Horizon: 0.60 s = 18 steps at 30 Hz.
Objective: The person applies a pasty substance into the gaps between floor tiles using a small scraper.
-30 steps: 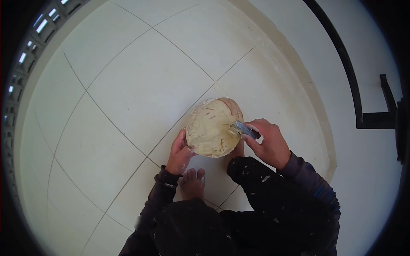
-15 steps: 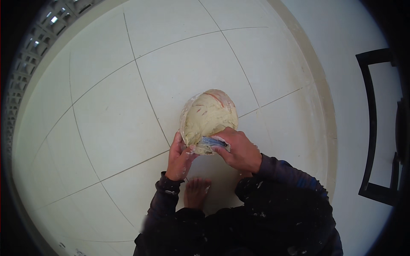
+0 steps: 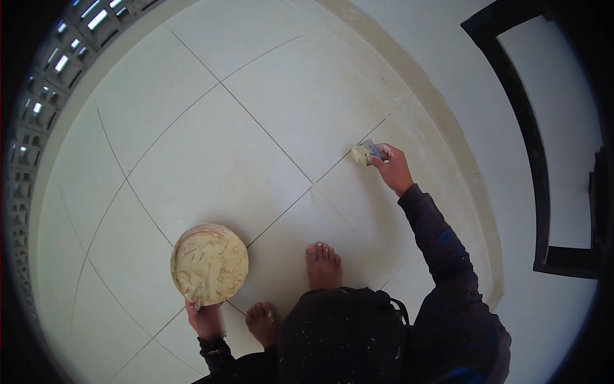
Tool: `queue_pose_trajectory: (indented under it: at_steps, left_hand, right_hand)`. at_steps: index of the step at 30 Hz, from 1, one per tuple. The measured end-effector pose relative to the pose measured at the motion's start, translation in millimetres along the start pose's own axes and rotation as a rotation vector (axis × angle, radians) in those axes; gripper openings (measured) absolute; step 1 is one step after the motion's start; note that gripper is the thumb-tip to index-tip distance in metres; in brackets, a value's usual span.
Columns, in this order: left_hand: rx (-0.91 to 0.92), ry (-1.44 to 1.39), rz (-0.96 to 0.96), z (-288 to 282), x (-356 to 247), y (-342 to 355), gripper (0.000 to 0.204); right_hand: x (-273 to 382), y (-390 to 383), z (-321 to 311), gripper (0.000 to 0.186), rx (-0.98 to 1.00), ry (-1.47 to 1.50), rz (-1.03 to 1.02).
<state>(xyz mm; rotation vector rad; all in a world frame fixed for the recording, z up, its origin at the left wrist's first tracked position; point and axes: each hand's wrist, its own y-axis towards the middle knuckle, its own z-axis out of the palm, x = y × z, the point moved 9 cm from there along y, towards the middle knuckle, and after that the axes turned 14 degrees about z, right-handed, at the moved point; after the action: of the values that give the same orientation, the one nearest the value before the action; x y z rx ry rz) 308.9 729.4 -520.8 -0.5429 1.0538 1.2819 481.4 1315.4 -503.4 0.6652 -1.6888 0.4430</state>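
Note:
At the lower left, my left hand [image 3: 206,321] grips the near rim of a round bowl [image 3: 181,238]. A thick cream-coloured paste [image 3: 211,265] with uneven ridges and a few reddish streaks fills it. Most of the left fingers are hidden under the bowl. My right arm stretches out to the right, and my right hand [image 3: 394,168] pinches a small blue-grey scraper [image 3: 372,151]. A lump of the same paste [image 3: 359,155] sits on the scraper's left side. Hand and scraper are well apart from the bowl.
Large pale tiles [image 3: 211,147] with dark joints cover the floor. A beige border strip [image 3: 441,121] runs along the white wall on the right, where a black frame [image 3: 534,128] stands. Perforated blocks [image 3: 57,70] line the upper left. My bare feet [image 3: 324,265] stand near the bowl.
My right hand has left the bowl and swung out to the right with the scraper and paste. My left hand has brought the bowl down to the left. The view has turned.

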Motion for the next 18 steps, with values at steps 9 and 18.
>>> queue_pose_trajectory:
  at_steps: [9, 18]
  left_hand:
    - [-0.094, 0.159, -0.070, 6, -23, 10, 0.078]
    - [-0.167, -0.024, -0.074, 14, -21, 9, 0.081]
  right_hand:
    - [-41, 131, -161, 0.027, -0.681, -0.719, -0.084]
    - [-33, 26, -79, 0.033, -0.644, -0.766, -0.123]
